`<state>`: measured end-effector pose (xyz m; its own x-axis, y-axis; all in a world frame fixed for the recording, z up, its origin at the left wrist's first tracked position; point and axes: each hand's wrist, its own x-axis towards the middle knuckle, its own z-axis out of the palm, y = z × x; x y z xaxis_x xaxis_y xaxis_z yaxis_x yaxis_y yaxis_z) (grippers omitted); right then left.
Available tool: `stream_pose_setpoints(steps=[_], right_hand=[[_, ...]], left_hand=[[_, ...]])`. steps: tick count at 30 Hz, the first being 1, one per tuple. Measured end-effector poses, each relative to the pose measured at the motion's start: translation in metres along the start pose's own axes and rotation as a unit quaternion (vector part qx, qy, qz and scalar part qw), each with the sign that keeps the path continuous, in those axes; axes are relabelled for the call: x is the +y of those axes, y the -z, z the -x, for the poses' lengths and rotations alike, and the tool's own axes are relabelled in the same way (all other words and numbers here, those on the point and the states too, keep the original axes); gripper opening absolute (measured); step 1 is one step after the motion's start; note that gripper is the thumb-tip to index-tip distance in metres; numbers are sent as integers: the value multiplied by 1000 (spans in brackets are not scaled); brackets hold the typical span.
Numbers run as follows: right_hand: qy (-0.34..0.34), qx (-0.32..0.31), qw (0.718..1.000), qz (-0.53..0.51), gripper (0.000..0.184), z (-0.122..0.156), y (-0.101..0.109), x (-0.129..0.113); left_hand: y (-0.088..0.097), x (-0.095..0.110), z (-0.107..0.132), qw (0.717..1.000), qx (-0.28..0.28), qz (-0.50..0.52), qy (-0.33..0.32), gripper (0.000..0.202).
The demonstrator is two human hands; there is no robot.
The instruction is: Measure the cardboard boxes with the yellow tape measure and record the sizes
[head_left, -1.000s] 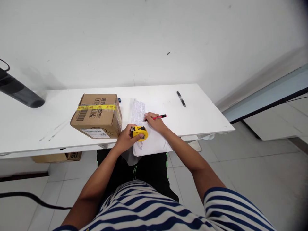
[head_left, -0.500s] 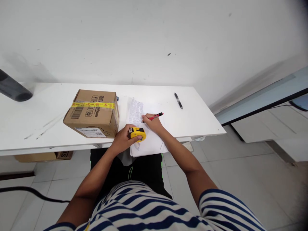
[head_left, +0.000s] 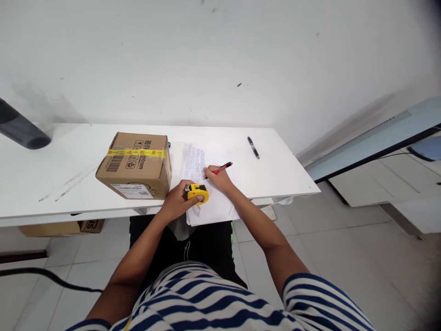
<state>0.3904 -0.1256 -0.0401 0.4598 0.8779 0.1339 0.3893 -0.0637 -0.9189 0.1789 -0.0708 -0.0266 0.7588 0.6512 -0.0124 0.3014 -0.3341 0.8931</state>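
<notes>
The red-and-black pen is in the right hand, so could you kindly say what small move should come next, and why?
I would probably make a short stroke with the red-and-black pen on the handwritten sheet: the right hand holds it in a writing grip, its tip close to the script, while the left hand grips the yellow tape measure.

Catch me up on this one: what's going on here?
A person at a white table holds a red-and-black pen in the right hand, its tip down by the handwriting on some paper sheets. Whether the tip touches is too small to tell. The left hand grips a yellow tape measure over the sheets' near left part. A taped cardboard box stands left of the sheets; a dark pen lies to their right.
</notes>
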Motion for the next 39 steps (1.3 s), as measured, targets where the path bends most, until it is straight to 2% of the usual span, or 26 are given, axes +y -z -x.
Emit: stream_pose_setpoints(steps=[5, 9, 15, 23, 30, 36, 39], right_hand=[[0, 29, 1000, 7, 40, 1, 0, -1], [1, -3, 1000, 2, 40, 1, 1, -1], [3, 9, 1000, 7, 41, 2, 0, -1], [-10, 51, 999, 15, 37, 3, 2, -4], [-5, 10, 1000, 14, 38, 4, 3, -2], [-8, 30, 999, 5, 37, 5, 2, -2], [-17, 65, 998, 5, 38, 4, 1, -3]], left_hand=[[0, -1, 0, 1000, -3, 11, 1, 55], [0, -2, 0, 1000, 2, 7, 1, 55], [0, -2, -1, 1000, 3, 2, 1, 55], [-1, -7, -2, 997, -10, 78, 0, 55], [-1, -12, -5, 995, 3, 101, -14, 52], [2, -20, -13, 986, 23, 167, -19, 59], [3, -22, -16, 982, 32, 186, -18, 61]])
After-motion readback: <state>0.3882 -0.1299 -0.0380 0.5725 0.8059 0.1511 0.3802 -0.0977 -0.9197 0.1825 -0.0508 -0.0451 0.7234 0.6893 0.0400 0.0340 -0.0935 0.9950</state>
